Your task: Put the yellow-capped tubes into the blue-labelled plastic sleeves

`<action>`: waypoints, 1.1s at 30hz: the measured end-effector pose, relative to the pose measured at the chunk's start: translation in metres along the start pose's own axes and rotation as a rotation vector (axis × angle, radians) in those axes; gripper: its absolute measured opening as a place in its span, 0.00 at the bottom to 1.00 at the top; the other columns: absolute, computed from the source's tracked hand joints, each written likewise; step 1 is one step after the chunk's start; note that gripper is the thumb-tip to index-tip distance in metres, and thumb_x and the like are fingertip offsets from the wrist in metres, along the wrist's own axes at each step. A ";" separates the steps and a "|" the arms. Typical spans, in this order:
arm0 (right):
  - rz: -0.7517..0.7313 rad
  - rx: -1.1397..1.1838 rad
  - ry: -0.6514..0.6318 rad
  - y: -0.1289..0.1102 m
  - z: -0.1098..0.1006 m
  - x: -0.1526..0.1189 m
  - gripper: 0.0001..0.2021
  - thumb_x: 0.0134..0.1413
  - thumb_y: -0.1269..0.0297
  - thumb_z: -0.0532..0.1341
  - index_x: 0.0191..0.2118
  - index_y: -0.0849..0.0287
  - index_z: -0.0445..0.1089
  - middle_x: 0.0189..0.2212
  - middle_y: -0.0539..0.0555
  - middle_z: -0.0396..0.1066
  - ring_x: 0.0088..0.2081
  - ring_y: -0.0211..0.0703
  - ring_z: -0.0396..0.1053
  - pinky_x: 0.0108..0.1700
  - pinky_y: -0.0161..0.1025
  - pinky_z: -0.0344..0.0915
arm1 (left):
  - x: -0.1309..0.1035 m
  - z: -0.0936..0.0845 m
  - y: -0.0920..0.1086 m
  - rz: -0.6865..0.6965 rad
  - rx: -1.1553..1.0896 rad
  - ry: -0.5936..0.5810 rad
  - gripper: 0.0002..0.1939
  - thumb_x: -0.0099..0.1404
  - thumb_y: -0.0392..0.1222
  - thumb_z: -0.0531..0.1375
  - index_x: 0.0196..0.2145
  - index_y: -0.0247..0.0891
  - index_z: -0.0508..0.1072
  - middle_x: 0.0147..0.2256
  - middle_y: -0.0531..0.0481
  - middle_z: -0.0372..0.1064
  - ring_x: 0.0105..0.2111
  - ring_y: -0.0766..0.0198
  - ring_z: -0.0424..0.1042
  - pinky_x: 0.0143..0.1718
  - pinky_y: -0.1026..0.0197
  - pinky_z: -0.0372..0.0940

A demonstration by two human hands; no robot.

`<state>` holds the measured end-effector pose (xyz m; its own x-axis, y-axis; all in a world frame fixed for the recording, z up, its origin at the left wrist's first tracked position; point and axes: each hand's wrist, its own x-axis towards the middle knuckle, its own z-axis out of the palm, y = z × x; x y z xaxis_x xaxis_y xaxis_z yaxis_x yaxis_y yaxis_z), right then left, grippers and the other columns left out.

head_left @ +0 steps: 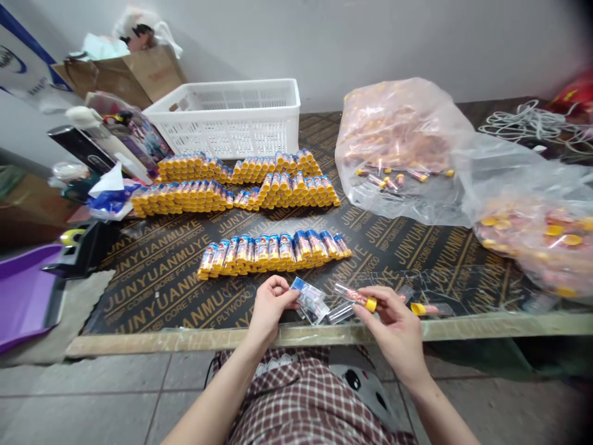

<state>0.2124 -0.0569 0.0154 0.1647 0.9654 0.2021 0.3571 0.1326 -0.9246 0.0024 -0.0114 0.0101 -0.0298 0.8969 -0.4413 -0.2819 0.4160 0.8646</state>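
My left hand (273,304) pinches a small printed plastic sleeve (309,298) from a little heap near the table's front edge. Between the fingers of my right hand (389,318) is a clear tube with a yellow cap (369,303), lying nearly level, with a reddish printed label or content. Clear plastic pieces (340,312) lie between my hands. Just right of my right hand rests another yellow-capped tube (424,308). Beyond my hands stretches a stacked row of blue-topped, yellow-capped tubes (264,250).
More stacked tubes (180,196) stand before a white plastic basket (231,127). Large clear bags of yellow-capped tubes (398,130) sit at the back right, with another bag (542,247) nearer. A purple dustpan (28,296) is at the left; white cables (532,127) lie far right.
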 end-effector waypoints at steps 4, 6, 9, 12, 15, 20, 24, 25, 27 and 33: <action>-0.078 -0.019 -0.038 -0.009 0.008 -0.007 0.09 0.55 0.67 0.60 0.42 0.53 0.72 0.40 0.53 0.67 0.42 0.41 0.67 0.41 0.36 0.68 | -0.002 0.002 0.005 -0.083 -0.165 0.007 0.22 0.37 0.35 0.72 0.32 0.33 0.72 0.24 0.52 0.73 0.22 0.69 0.70 0.28 0.65 0.68; -0.098 -0.051 -0.043 -0.009 0.011 -0.012 0.11 0.56 0.68 0.59 0.44 0.52 0.72 0.41 0.54 0.66 0.42 0.41 0.67 0.43 0.38 0.68 | -0.003 0.002 0.005 -0.107 -0.217 0.026 0.20 0.37 0.37 0.73 0.30 0.30 0.74 0.25 0.51 0.73 0.23 0.70 0.70 0.28 0.66 0.68; -0.136 -0.082 -0.030 -0.007 0.015 -0.018 0.13 0.56 0.69 0.59 0.47 0.51 0.71 0.43 0.54 0.66 0.45 0.43 0.67 0.47 0.42 0.67 | -0.002 0.003 0.004 -0.118 -0.275 0.070 0.18 0.36 0.41 0.73 0.25 0.30 0.75 0.23 0.51 0.72 0.22 0.71 0.69 0.27 0.67 0.68; -0.181 -0.075 -0.017 -0.005 0.018 -0.021 0.15 0.56 0.71 0.59 0.49 0.51 0.70 0.44 0.55 0.66 0.46 0.44 0.67 0.48 0.44 0.66 | 0.000 0.003 0.004 -0.111 -0.278 0.099 0.18 0.36 0.44 0.74 0.22 0.30 0.75 0.21 0.51 0.72 0.21 0.71 0.69 0.26 0.67 0.67; -0.219 -0.079 -0.015 -0.005 0.020 -0.021 0.17 0.55 0.73 0.59 0.50 0.50 0.70 0.44 0.55 0.66 0.46 0.45 0.67 0.48 0.44 0.67 | -0.001 0.003 0.004 -0.099 -0.261 0.129 0.18 0.37 0.47 0.73 0.20 0.31 0.74 0.18 0.52 0.70 0.19 0.71 0.68 0.25 0.68 0.66; -0.246 -0.114 -0.031 -0.012 0.023 -0.019 0.18 0.55 0.73 0.58 0.50 0.50 0.70 0.42 0.56 0.67 0.44 0.46 0.68 0.47 0.45 0.68 | -0.003 0.003 0.005 -0.103 -0.230 0.137 0.19 0.37 0.48 0.73 0.21 0.32 0.74 0.19 0.53 0.70 0.20 0.71 0.68 0.26 0.68 0.65; -0.226 -0.074 -0.133 -0.020 0.027 -0.019 0.18 0.56 0.73 0.56 0.51 0.50 0.69 0.42 0.56 0.67 0.44 0.46 0.68 0.47 0.44 0.69 | -0.006 0.005 0.004 -0.043 -0.186 0.147 0.18 0.40 0.48 0.72 0.24 0.32 0.75 0.23 0.53 0.71 0.23 0.70 0.68 0.28 0.67 0.66; -0.220 -0.057 -0.166 -0.021 0.029 -0.019 0.19 0.56 0.73 0.56 0.52 0.51 0.69 0.43 0.56 0.67 0.45 0.46 0.68 0.47 0.44 0.69 | -0.007 0.006 0.003 -0.024 -0.187 0.133 0.18 0.42 0.48 0.71 0.26 0.33 0.75 0.24 0.53 0.72 0.24 0.70 0.69 0.28 0.67 0.67; -0.209 -0.017 -0.215 -0.021 0.031 -0.019 0.20 0.57 0.74 0.53 0.53 0.50 0.67 0.44 0.56 0.67 0.46 0.45 0.68 0.48 0.43 0.69 | -0.009 0.008 0.002 -0.001 -0.194 0.076 0.18 0.45 0.48 0.70 0.31 0.34 0.75 0.28 0.52 0.73 0.27 0.69 0.70 0.31 0.66 0.68; -0.256 0.011 -0.210 -0.012 0.035 -0.020 0.23 0.53 0.77 0.53 0.52 0.48 0.67 0.41 0.55 0.66 0.43 0.42 0.69 0.45 0.41 0.70 | -0.017 0.011 0.004 -0.095 -0.192 -0.072 0.23 0.48 0.44 0.70 0.41 0.37 0.71 0.28 0.50 0.74 0.28 0.68 0.72 0.33 0.65 0.68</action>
<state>0.1723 -0.0702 0.0106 -0.1231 0.9254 0.3585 0.3525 0.3784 -0.8559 0.0129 -0.0237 0.0235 0.0724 0.8664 -0.4941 -0.4577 0.4690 0.7554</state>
